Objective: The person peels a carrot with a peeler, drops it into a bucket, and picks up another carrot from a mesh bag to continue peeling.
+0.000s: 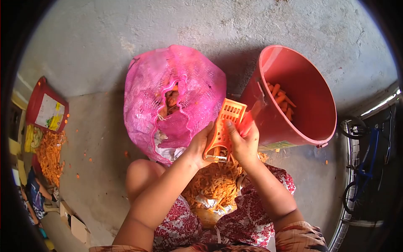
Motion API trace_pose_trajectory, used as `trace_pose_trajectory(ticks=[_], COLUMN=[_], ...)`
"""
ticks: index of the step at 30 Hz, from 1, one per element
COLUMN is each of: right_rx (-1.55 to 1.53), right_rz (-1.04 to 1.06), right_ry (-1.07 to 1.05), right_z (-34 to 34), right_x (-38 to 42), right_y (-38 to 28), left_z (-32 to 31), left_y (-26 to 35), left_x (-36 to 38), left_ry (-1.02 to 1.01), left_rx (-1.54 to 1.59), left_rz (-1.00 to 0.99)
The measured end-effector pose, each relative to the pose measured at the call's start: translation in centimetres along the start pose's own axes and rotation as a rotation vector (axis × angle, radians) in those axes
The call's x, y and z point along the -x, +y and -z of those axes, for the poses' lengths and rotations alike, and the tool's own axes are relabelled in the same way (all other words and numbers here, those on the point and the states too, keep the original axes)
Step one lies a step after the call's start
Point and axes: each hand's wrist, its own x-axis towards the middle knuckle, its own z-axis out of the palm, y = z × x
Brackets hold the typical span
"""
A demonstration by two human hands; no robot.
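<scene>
Both hands meet at an orange plastic peeler (226, 126) with slots and round holes, its metal blade end pointing down. My left hand (200, 145) is closed around its left edge, the fingers hidden behind it. My right hand (244, 145) is closed at the other side, its thumb pressed on the peeler's face. A blurred red piece (251, 119) sticks up from the right hand; its kind cannot be made out. Below the hands, a heap of carrot peelings (218, 185) lies between the legs.
A pink mesh sack (147, 101) stands ahead on the left, partly open. On the right, a red bucket (268, 113) holds several carrots (283, 101). Another red bucket (35, 101) and orange scraps (50, 155) lie far left. A bicycle (365, 164) is at far right.
</scene>
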Motion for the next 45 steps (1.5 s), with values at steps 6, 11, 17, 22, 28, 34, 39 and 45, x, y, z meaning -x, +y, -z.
trace_pose_trajectory(ticks=[6, 11, 17, 22, 28, 34, 39, 45], right_rx=[0.145, 0.205, 0.111, 0.248, 0.061, -0.051, -0.052, 0.059], right_rz=[0.042, 0.102, 0.037, 0.086, 0.068, -0.024, -0.078, 0.042], right_ry=[-0.010, 0.079, 0.392, 0.421, 0.568, 0.291, 0.024, -0.030], right_z=[0.2, 1.3, 4.4, 3.7, 6.9, 3.8, 0.1, -0.5], right_x=[0.0, -1.3, -5.9, -5.7, -7.7, -4.7, -1.2, -0.5], right_y=[0.4, 1.3, 3.0, 1.8, 1.7, 0.1, -1.1, 0.5], left_z=[-0.3, 1.5, 0.8, 1.8, 2.0, 1.7, 1.6, 0.6], left_y=[-0.4, -0.6, -0.7, -0.4, -0.2, 0.1, -0.1, 0.1], left_x=[0.1, 0.4, 1.3, 1.0, 1.8, 0.9, -0.2, 0.1], left_ry=[0.065, 0.055, -0.142, -0.152, -0.284, -0.134, 0.033, 0.004], left_rx=[-0.020, -0.163, -0.155, -0.149, -0.111, -0.103, -0.101, -0.002], left_rz=[0.013, 0.120, 0.231, 0.239, 0.341, 0.197, -0.010, -0.016])
